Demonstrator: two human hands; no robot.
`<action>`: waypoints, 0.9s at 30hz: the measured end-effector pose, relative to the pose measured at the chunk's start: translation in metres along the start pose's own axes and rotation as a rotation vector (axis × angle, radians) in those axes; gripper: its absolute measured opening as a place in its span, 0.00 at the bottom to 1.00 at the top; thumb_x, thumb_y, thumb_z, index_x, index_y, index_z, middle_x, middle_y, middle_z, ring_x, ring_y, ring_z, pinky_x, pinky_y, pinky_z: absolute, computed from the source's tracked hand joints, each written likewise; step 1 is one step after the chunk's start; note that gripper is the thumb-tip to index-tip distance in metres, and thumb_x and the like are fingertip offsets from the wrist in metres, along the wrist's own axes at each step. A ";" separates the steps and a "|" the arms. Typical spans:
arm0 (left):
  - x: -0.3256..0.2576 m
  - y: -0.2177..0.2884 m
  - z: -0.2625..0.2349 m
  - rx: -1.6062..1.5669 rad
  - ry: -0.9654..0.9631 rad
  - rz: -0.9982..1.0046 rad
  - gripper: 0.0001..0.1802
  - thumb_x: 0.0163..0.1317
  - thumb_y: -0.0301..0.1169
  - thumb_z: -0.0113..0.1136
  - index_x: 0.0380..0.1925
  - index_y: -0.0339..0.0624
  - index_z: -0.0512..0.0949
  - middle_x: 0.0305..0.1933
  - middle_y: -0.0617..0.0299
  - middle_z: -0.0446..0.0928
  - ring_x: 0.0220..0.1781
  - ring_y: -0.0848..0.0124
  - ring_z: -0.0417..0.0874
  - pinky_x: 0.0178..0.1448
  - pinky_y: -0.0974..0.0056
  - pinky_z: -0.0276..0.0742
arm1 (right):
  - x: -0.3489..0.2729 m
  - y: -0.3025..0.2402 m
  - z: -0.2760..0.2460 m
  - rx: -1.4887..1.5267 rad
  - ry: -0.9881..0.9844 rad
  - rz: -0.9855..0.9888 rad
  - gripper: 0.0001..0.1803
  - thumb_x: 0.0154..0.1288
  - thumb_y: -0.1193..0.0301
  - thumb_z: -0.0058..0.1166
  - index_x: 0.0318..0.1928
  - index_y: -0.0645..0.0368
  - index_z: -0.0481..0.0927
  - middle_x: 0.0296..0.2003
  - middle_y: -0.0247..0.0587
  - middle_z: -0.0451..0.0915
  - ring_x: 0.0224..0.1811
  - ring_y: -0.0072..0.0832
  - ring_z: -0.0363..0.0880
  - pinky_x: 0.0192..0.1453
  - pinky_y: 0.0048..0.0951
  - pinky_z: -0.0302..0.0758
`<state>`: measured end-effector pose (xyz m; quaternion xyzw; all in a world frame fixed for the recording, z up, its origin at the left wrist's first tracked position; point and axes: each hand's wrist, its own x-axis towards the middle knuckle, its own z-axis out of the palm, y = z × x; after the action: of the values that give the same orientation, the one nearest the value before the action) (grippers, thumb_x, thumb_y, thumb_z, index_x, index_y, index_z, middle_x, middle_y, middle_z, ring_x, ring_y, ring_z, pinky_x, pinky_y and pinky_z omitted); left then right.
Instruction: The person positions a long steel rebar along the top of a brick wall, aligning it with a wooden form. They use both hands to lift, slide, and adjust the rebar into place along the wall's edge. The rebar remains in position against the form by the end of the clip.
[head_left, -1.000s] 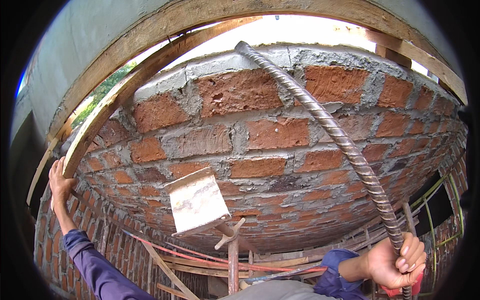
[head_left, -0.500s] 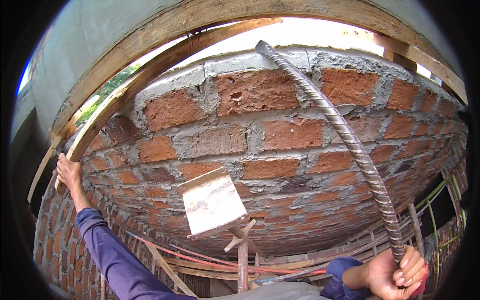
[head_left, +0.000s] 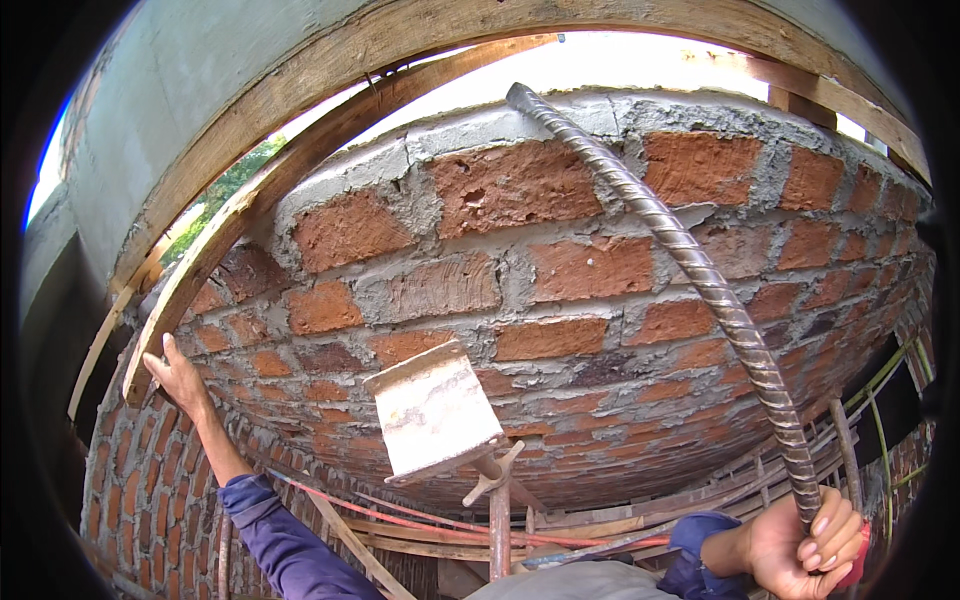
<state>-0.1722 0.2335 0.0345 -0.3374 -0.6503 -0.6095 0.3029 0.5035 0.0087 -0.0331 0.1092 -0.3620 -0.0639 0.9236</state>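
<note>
My left hand is beside the lower end of a rough wooden plank, its fingers apart and the fingertips at or just off the plank's edge. That plank slants up and right past the top of the brick wall. At the lower right, my right hand is wrapped round the bottom end of a thick ribbed steel rebar. The bar leans up and left across the brickwork, and its tip overlaps the mortar along the wall's top. Something red shows behind my right hand.
A pale U-shaped metal prop head stands on a rusty post before me. A long timber runs overhead under a grey plastered surface. Planks, poles and red piping lie low behind the post.
My left hand has come off the plank's end and shifted slightly right and down, its fingers loosened. My right hand keeps its hold on the rebar. The view has shifted slightly.
</note>
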 end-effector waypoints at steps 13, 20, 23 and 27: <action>0.068 0.003 0.021 0.026 -0.386 -0.179 0.50 0.73 0.63 0.48 0.78 0.31 0.56 0.83 0.42 0.54 0.85 0.53 0.53 0.83 0.57 0.48 | 0.005 -0.003 -0.016 -0.010 -0.033 0.132 0.18 0.76 0.62 0.50 0.25 0.48 0.65 0.21 0.25 0.62 0.25 0.19 0.61 0.41 0.24 0.65; -0.176 0.216 -0.069 -0.481 -0.444 0.578 0.28 0.72 0.37 0.59 0.67 0.33 0.73 0.70 0.40 0.73 0.72 0.50 0.74 0.75 0.49 0.71 | -0.004 0.015 -0.029 -0.052 0.122 0.396 0.20 0.83 0.60 0.42 0.28 0.50 0.65 0.26 0.29 0.63 0.32 0.23 0.66 0.63 0.36 0.67; -0.275 0.278 -0.104 -0.868 -0.708 0.857 0.32 0.57 0.34 0.73 0.62 0.37 0.78 0.64 0.45 0.78 0.69 0.51 0.78 0.75 0.47 0.70 | -0.002 0.020 -0.026 -0.045 0.148 0.445 0.22 0.83 0.56 0.42 0.28 0.50 0.65 0.27 0.30 0.64 0.35 0.25 0.68 0.69 0.42 0.68; -0.342 0.369 -0.094 -0.966 -0.738 0.887 0.38 0.55 0.37 0.76 0.68 0.53 0.75 0.74 0.49 0.69 0.79 0.45 0.62 0.81 0.39 0.55 | 0.015 0.016 -0.015 0.053 0.109 0.524 0.25 0.82 0.50 0.44 0.28 0.51 0.65 0.28 0.31 0.64 0.37 0.27 0.70 0.79 0.53 0.65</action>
<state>0.3260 0.1264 -0.0169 -0.8455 -0.1729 -0.4951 0.1005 0.5252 0.0235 -0.0304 0.0391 -0.3292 0.1930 0.9235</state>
